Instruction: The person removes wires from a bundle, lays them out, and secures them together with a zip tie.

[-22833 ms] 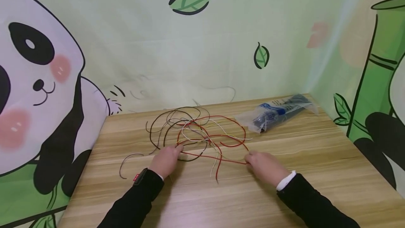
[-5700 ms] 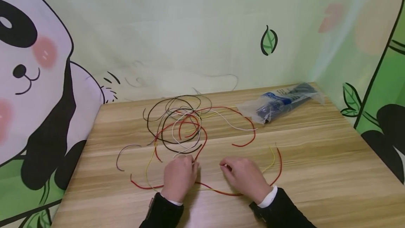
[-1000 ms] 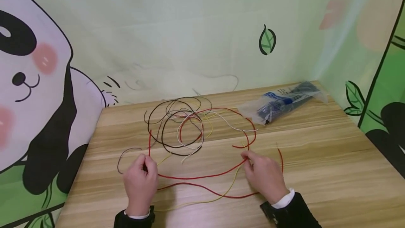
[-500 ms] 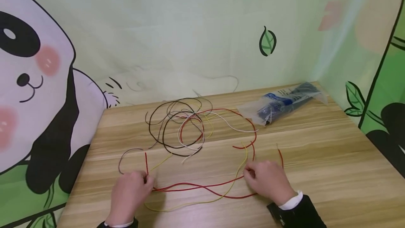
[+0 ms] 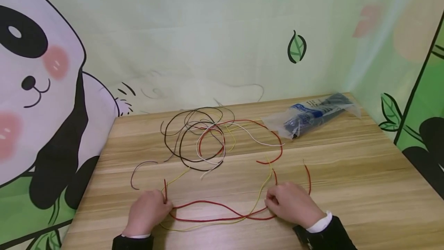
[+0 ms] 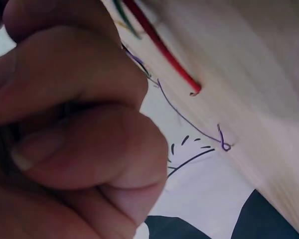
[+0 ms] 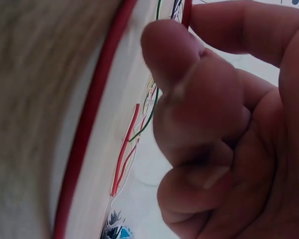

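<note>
Near the table's front, my left hand point(image 5: 147, 209) pinches a red wire point(image 5: 208, 220) close to its left end, and that end sticks up past the fingers. My right hand point(image 5: 293, 203) pinches the same wire near its other end. The wire sags between the hands, low over the table. A second red wire point(image 5: 199, 201) lies there and crosses it; its right end point(image 5: 308, 178) shows beyond the right hand. A thin yellow wire point(image 5: 261, 192) curves beside them. In the left wrist view, a red wire end point(image 6: 164, 50) projects past curled fingers point(image 6: 89, 149).
Behind the hands lies a loose tangle of black wire point(image 5: 180, 159), white wire point(image 5: 254, 140), red wire point(image 5: 280, 146) and yellow wire. A short purplish wire point(image 5: 132, 174) curves at the left. A clear plastic bag point(image 5: 305, 117) with dark contents sits at the back right of the wooden table point(image 5: 347, 173).
Over the last second both hands have come down toward the table's front, drawing the held red wire nearer beside the other red wire. Earlier, the red wires lay partly in the tangle.
</note>
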Tool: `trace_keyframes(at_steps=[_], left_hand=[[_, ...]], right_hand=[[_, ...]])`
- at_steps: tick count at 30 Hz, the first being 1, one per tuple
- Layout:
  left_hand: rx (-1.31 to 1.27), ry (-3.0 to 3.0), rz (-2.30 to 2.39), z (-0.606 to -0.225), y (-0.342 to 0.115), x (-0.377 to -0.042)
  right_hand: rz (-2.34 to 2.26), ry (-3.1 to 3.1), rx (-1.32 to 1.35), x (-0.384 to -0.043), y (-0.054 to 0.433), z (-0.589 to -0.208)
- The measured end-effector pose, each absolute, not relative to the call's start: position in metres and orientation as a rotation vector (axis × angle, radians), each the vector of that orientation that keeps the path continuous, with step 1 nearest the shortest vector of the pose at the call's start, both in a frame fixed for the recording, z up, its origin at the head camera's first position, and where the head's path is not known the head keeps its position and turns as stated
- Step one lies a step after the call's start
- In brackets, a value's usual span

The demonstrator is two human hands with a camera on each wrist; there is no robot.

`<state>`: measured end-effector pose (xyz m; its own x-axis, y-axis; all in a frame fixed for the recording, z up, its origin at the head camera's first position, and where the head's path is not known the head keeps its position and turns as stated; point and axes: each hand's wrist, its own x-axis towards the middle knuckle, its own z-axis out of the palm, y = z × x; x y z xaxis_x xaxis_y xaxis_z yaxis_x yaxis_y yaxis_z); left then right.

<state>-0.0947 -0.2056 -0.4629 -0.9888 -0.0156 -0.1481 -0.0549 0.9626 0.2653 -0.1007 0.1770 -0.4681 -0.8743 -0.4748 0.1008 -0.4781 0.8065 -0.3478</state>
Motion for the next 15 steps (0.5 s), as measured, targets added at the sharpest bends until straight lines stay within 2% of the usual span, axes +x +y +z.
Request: trace_keyframes(at_steps=[15], left_hand=[[0.256, 3.111, 0.471, -0.466, -0.171, -0.100]], right_hand=[[0.750, -2.934, 0.960, -0.103, 0.171, -0.470]])
